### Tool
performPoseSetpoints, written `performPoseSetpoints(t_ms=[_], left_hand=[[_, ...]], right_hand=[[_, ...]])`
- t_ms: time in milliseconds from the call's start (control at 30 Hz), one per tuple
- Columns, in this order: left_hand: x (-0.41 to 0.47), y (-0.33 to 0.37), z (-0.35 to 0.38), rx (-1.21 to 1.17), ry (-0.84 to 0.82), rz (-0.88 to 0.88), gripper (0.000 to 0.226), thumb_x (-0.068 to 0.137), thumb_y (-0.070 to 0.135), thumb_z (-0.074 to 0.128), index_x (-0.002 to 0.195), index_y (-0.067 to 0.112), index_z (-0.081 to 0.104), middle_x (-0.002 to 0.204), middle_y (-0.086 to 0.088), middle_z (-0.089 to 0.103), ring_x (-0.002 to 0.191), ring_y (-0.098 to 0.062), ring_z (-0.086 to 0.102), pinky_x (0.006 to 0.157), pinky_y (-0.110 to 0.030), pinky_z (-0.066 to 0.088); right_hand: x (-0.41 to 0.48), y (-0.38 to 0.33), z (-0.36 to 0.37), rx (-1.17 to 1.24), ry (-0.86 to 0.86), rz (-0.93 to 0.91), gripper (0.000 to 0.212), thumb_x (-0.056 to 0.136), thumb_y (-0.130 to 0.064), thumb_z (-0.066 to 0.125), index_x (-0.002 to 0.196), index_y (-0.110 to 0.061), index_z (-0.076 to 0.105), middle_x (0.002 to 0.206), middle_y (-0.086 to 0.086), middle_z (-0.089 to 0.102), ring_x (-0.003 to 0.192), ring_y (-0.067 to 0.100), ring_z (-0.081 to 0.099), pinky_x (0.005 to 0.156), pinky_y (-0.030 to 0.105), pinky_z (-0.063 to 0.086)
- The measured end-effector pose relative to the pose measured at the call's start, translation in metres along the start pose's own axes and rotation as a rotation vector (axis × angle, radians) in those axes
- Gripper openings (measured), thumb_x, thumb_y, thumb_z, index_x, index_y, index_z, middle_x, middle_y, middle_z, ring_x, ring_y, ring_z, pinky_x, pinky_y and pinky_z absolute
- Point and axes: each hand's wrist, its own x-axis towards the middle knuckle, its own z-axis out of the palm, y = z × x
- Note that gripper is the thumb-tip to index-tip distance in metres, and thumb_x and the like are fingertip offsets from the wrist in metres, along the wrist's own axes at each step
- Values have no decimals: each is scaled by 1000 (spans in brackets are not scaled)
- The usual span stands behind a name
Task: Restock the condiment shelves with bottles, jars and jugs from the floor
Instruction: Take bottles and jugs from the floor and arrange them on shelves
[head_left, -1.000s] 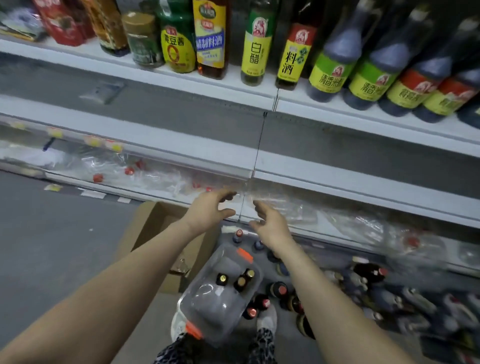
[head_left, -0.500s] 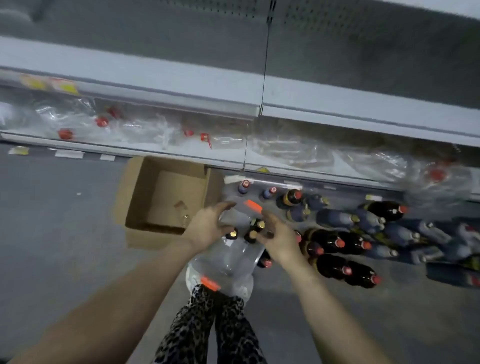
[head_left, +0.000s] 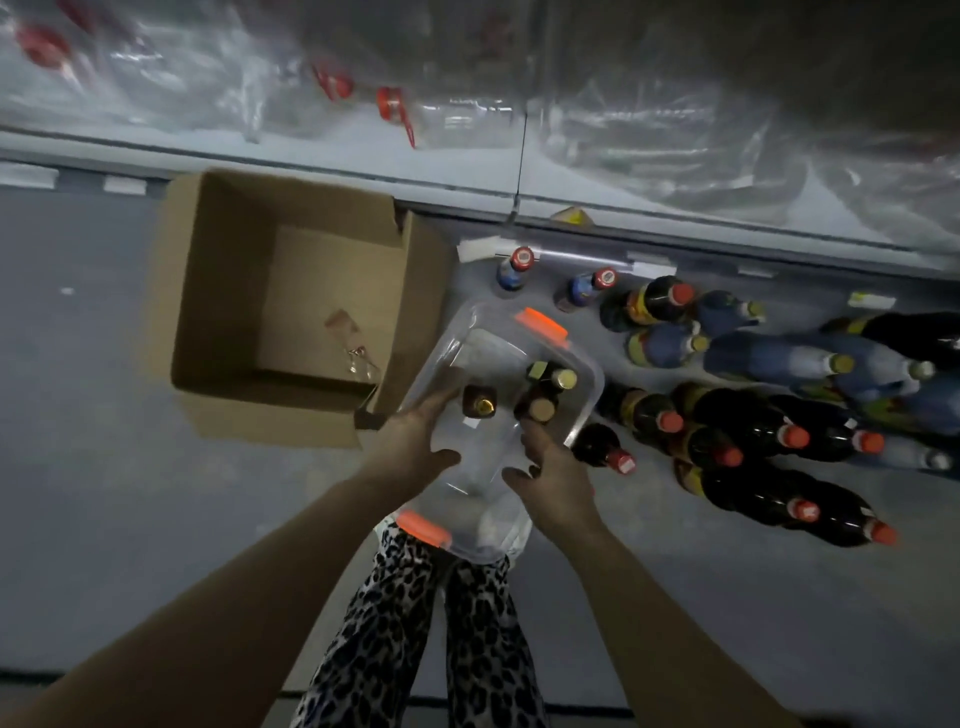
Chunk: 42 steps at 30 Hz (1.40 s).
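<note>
Hands: two, both at one clear bin (head_left: 584, 374) that stands on the floor (head_left: 104, 467) at the person's feet. The left hand (head_left: 415, 441) is spread wide, fingers straight along the bin's left wall. The right hand (head_left: 550, 467) is loosely open, fingertips by a gold cap; contact cannot be confirmed. The bin has two orange latches (head_left: 540, 325) and holds at least three small gold-capped bottles (head_left: 480, 404), upright. One open cardboard box (head_left: 218, 291) sits just left of it. Over a dozen floor bottles (head_left: 748, 415) stand to its right, ten of them red-capped.

The grey floor (head_left: 104, 467) under me lies in dim light. An open cardboard box (head_left: 291, 312) sits on it; just beyond the box runs a white shelf (head_left: 332, 143) strewn with plastic wrap (head_left: 649, 130).
</note>
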Motion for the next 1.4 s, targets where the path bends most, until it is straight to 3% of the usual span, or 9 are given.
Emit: performPoseSetpoints(t_ms=[300, 567, 633, 733, 833, 1000, 1133, 1200, 1400], left_hand=[[80, -88, 88, 80, -51, -37, 98, 83, 13, 76, 157, 24, 12, 142, -15, 50, 112, -30, 58, 94, -39, 49], [140, -133, 135, 97, -64, -30, 93, 91, 10, 65, 156, 27, 0, 157, -10, 33, 133, -26, 47, 103, -28, 39], [151, -139, 142, 79, -69, -29, 87, 93, 7, 62, 157, 28, 5, 155, -10, 37, 135, -27, 45, 107, -31, 37], [164, -147, 148, 27, -81, -23, 78, 96, 3, 55, 156, 29, 12, 152, -10, 42, 135, -29, 45, 113, -38, 37], [173, -153, 151, -20, -85, -7, 78, 95, -2, 52, 156, 31, 16, 149, -12, 45, 130, -30, 50, 109, -40, 42], [176, -153, 152, -141, -87, -15, 79, 90, -8, 54, 154, 27, 24, 139, -13, 55, 122, -30, 58, 102, -45, 49], [173, -146, 146, -163, -72, -49, 67, 90, -5, 55, 148, 19, 32, 136, -13, 57, 123, -32, 57, 101, -47, 49], [164, -140, 138, -139, -71, -56, 62, 90, -3, 56, 144, 17, 35, 132, -12, 59, 121, -31, 58, 100, -47, 49], [115, -100, 82, -119, -121, 65, 66, 83, -3, 71, 143, 6, 44, 136, -12, 57, 126, -24, 54, 102, -23, 42]], right_hand=[[102, 67, 68, 35, 3, 45, 75, 94, -6, 64, 157, -12, 26, 154, 12, 43, 140, 25, 43, 113, 39, 39], [168, 99, 127, 139, 179, 64, 71, 89, -22, 75, 148, -6, 38, 144, 11, 52, 134, 24, 48, 113, 39, 36], [178, 103, 140, 186, 242, 52, 71, 87, -22, 78, 146, -8, 41, 140, 7, 56, 129, 21, 51, 110, 28, 38], [191, 108, 155, 264, 333, 41, 68, 82, -19, 82, 140, -9, 46, 132, 3, 62, 120, 14, 55, 89, -2, 33], [203, 112, 167, 320, 412, 34, 67, 79, -21, 84, 135, -9, 50, 127, 2, 64, 109, 5, 54, 80, -9, 28], [212, 110, 174, 297, 597, -32, 59, 77, -21, 87, 125, -6, 57, 110, -2, 67, 96, 6, 60, 80, -2, 37], [201, 103, 167, 258, 579, -94, 56, 77, -19, 86, 124, -6, 59, 107, -3, 67, 100, 15, 66, 87, 16, 48], [186, 96, 159, 239, 540, -130, 58, 77, -22, 86, 127, -14, 57, 108, -10, 64, 100, 8, 63, 89, 17, 48], [124, 57, 113, 368, 422, -180, 49, 81, -33, 83, 122, -25, 57, 112, -17, 69, 105, -1, 64, 97, 33, 52]])
